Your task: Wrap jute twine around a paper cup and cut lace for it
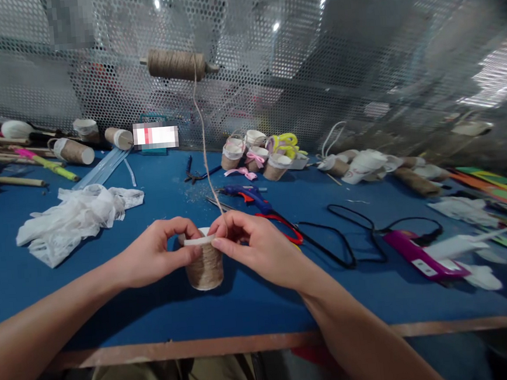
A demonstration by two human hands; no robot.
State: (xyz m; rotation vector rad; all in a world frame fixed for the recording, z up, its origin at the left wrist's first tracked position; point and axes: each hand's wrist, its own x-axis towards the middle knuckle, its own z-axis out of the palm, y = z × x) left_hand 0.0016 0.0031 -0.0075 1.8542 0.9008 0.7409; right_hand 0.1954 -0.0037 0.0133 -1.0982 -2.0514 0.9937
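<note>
"Where is the cup (pixel 205 270), and which way does it point?"

"Between the two hands, over the near middle of the blue counter (pixel 165 188). Its long axis runs nearly upright, mouth and white rim on top, base down. Whether the base touches the counter I can't tell."

"How is the left grip?"

"The left hand (pixel 153 259) pinches the cup's left side, thumb on the near face, fingers bent over behind the rim, so the gap is only about as thick as the wall."

"And the right?"

"The right hand (pixel 258 251) has thumb and fingertips drawn together on the twine (pixel 205 153), at the right end of the rim. I can't tell whether that grip pinches the rim too. The twine climbs away to the spool (pixel 173 65) in front of the mesh wall (pixel 240 15)."

"What about edges and room?"

"A strip of blue lies between the cup and the front edge (pixel 213 346). Ahead, more blue stretches between the white bundle (pixel 91 211) on the left and the glue gun (pixel 247 196). The right side is tighter: red-handled scissors (pixel 287 225) lie just beyond the right hand, then a black cord (pixel 350 247) and a purple power strip (pixel 425 252)."
</note>
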